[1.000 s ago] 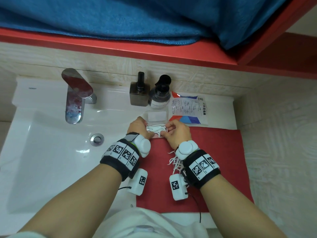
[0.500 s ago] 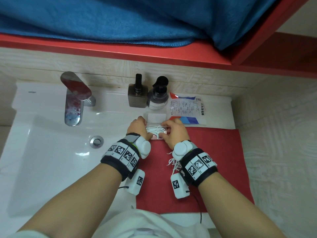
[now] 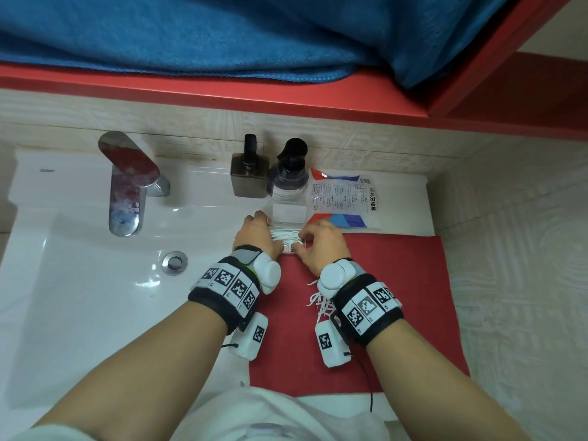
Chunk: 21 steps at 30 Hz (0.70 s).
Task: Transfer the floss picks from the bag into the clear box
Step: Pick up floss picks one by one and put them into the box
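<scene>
Several floss picks (image 3: 286, 234) are boxed; more (image 3: 318, 300) are left on the mat (image 3: 397, 297). The clear box (image 3: 288, 214) is gripped by curled left hand (image 3: 257, 237) and right hand (image 3: 321, 246) fingers.

1. A chrome tap (image 3: 127, 183) stands at the far left of the white sink (image 3: 79, 297).
2. Two dark pump bottles (image 3: 249, 176) (image 3: 289, 179) stand side by side at the far wall.
3. A red mat (image 3: 397, 297) lies to the right.
4. A blue towel (image 3: 191, 36) lies on the red shelf (image 3: 222, 97).

Both hands, left hand (image 3: 258, 234) and right hand (image 3: 321, 246), curled around clear box (image 3: 288, 229) stuffed with floss picks (image 3: 286, 236), on red mat (image 3: 381, 281).
</scene>
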{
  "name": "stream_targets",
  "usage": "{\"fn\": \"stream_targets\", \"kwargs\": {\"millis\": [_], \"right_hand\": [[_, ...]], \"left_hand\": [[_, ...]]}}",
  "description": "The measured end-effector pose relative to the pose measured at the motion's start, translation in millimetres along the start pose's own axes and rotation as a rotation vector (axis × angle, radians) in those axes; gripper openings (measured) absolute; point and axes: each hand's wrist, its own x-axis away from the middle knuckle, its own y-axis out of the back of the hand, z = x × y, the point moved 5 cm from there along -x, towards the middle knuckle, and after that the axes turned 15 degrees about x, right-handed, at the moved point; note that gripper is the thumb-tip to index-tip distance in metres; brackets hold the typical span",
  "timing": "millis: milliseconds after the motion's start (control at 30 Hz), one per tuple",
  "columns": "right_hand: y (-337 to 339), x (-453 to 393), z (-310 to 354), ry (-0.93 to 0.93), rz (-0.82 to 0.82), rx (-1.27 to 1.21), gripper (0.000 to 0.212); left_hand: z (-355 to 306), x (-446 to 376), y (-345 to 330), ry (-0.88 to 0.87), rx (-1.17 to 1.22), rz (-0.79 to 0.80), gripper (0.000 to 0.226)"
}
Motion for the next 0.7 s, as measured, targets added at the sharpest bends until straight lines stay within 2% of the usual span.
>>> {"fn": "stream_targets", "kwargs": {"millis": [100,300,400,567,700], "right_hand": [[4.8,-1.8,5.4,-0.011,-0.027,-0.042,0.026],[8.5,-4.6,6.2,-0.004,-0.043,-0.064,0.016],[8.6,-4.8,6.1,-0.011,-0.055,-0.111,0.013],[8.9,-5.1,-7.9,-0.036,-0.044,-0.086,0.025],[-1.4,-11.1,-14.0,-0.055,0.027,-0.072,0.026]], "left_hand": [[-1.9,-0.1,7.3,-0.002,0.015,-0.020,0.057],[2.0,-0.9,15.5,0.053,0.051,0.006,0.066],[4.7,1.9,19.1,0.083,0.094,-0.041,0.067],[3.6,8.7,33.0,-0.006,0.258,-0.246,0.036],[8.8,10.4,35.1,-0.019,0.310,-0.199,0.012]]}}
